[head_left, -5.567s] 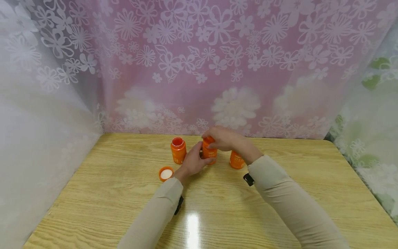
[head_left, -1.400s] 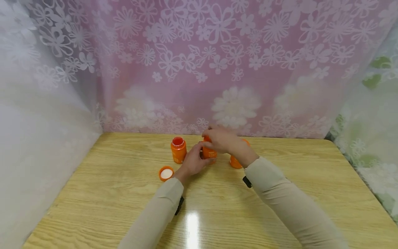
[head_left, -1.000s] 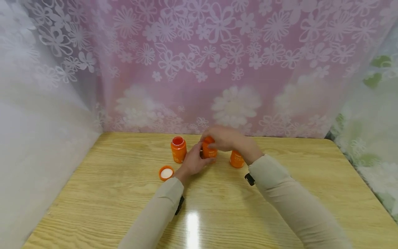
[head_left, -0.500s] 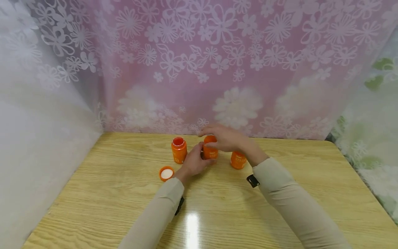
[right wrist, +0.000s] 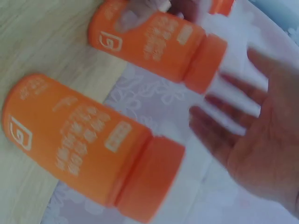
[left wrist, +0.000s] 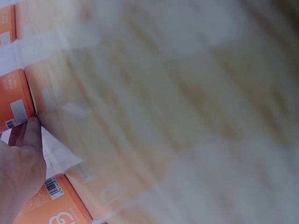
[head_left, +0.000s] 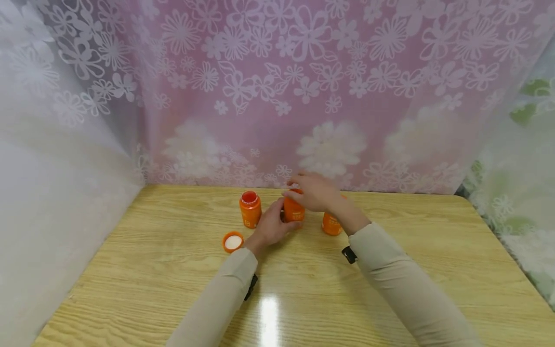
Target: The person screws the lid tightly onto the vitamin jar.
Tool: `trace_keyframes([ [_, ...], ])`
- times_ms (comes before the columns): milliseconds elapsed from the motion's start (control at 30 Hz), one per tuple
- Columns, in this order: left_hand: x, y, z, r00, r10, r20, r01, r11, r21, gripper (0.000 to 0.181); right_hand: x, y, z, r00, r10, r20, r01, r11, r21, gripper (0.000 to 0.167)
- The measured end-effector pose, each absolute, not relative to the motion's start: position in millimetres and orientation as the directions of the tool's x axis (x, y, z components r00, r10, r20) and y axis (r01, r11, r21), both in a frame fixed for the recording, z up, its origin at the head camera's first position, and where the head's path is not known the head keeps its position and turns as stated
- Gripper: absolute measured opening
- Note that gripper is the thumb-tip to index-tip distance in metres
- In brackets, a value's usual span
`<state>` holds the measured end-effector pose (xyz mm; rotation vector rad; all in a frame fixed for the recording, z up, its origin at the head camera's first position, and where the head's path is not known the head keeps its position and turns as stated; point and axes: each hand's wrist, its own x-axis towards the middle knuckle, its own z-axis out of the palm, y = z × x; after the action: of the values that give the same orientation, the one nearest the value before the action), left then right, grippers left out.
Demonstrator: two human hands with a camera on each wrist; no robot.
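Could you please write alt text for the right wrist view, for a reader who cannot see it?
The open right hand is beside the cap of an orange bottle that the left hand grips. A second orange bottle, also capped, stands in the foreground on a wood-grain table, with flowered fabric behind. The picture is tilted and slightly blurred.

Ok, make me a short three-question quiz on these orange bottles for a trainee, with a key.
1. True or false: the left hand grips the middle bottle.
2. Where is the loose cap?
A) behind the middle bottle
B) on the table, in front of the left bottle
C) in the left hand
3. Besides the middle bottle, which bottle has a cap on?

Key:
1. True
2. B
3. The right bottle
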<state>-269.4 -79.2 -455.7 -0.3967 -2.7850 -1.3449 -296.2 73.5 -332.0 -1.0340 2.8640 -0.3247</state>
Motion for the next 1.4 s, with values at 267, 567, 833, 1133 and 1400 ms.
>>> trace_keyframes([
  [267,-268.1,-78.5,-453.8,-0.969,0.216,0.115,0.224,0.593,0.774,0.058,-294.9,82.8,-323.4,-0.629,-0.772,-0.092,-0.722,0.624,-0.299,0.04],
  [567,-268.3,-75.6,-453.9,-0.965,0.227,0.129,0.239,0.565,0.79,0.059,-285.7,67.5,-327.0,-0.806,-0.59,-0.052,-0.575,0.8,-0.171,0.043],
  [833,-265.5,-76.6,-454.3,-0.97,0.212,0.115,0.221,0.587,0.779,0.06,-292.6,75.2,-324.3,-0.634,-0.766,-0.108,-0.718,0.635,-0.285,0.041],
  [1133,-263.9,-73.7,-455.5,-0.969,0.208,0.132,0.236,0.625,0.744,0.066,-292.5,81.4,-334.9,-0.601,-0.798,-0.053,-0.746,0.583,-0.32,0.033],
  [1400,-262.7,-71.1,-452.8,-0.975,0.176,0.135,0.219,0.666,0.713,0.07,-286.7,75.8,-339.4,-0.64,-0.768,0.004,-0.747,0.62,-0.239,0.033],
])
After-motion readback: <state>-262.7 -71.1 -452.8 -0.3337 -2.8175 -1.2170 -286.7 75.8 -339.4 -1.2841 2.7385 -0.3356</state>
